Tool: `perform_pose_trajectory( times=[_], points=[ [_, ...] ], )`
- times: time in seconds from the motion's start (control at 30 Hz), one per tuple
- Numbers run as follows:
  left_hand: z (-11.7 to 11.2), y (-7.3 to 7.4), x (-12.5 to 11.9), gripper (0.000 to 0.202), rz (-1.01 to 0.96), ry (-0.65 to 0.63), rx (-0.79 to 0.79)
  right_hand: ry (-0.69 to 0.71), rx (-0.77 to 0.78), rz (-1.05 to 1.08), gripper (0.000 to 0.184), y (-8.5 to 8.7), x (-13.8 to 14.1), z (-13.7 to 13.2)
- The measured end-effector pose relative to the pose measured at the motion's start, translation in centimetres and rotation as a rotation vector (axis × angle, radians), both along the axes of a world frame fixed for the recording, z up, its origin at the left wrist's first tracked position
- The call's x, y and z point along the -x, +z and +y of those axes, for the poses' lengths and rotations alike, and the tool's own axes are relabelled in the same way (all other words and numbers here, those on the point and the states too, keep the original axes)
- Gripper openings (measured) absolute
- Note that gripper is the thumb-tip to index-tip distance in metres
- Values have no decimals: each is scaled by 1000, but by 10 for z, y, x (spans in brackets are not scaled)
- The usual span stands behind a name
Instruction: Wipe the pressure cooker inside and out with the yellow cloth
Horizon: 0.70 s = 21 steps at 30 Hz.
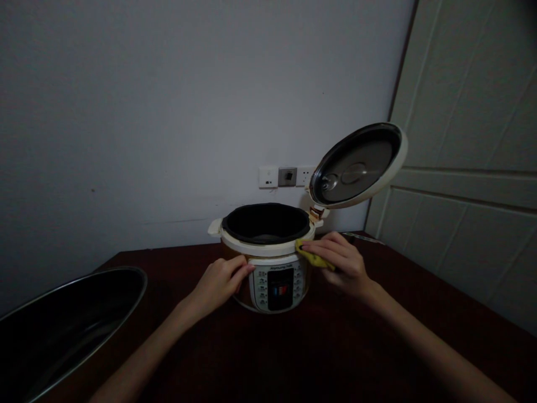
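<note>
An electric pressure cooker (pixel 243 247) with a white rim and a front control panel stands on a dark table. Its round lid (pixel 361 162) is raised on a hinge at the right. Inside the cooker the dark inner pot (pixel 266 221) shows, its bottom in shadow. My left hand (pixel 222 277) is closed against the cooker's front left side, fingers bent just below the rim and thumb at the panel's edge. A folded yellow cloth (pixel 315 258) is in my closed right hand (pixel 342 262), pressed to the rim at the front right.
A large dark pan or pot with a shiny rim (pixel 140 274) is at the near left on the table (pixel 268 358). Wall sockets (pixel 287 176) sit behind the cooker. A light panelled door (pixel 470 196) stands to the right. The room is dim.
</note>
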<state>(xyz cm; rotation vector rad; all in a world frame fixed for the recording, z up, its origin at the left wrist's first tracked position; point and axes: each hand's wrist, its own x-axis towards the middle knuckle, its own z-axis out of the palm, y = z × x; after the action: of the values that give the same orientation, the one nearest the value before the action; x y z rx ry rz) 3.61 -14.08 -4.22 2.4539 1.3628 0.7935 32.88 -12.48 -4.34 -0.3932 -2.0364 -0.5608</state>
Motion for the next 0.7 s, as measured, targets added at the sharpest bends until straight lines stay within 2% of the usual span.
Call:
perform_pose_trajectory(
  times=[0.13,0.3,0.4,0.53,0.63,0.7],
  points=[
    [1,-1,0,38,-13,-19,-5,-28,26,42,49,10,-2,7],
    [2,-2,0,37,-26,-24,4,56,-4,-73,42,9,32,6],
    [1,-2,-1,36,-25,-15,9,85,-2,-73,40,6,40,5],
    [0,-1,-1,37,-23,0,22,113,48,40,43,-1,17,13],
    [0,-2,0,38,-27,-2,32,62,113,223,44,-9,-1,21],
    [1,-3,0,38,-35,-9,40,23,136,336,40,-14,-3,21]
  ],
)
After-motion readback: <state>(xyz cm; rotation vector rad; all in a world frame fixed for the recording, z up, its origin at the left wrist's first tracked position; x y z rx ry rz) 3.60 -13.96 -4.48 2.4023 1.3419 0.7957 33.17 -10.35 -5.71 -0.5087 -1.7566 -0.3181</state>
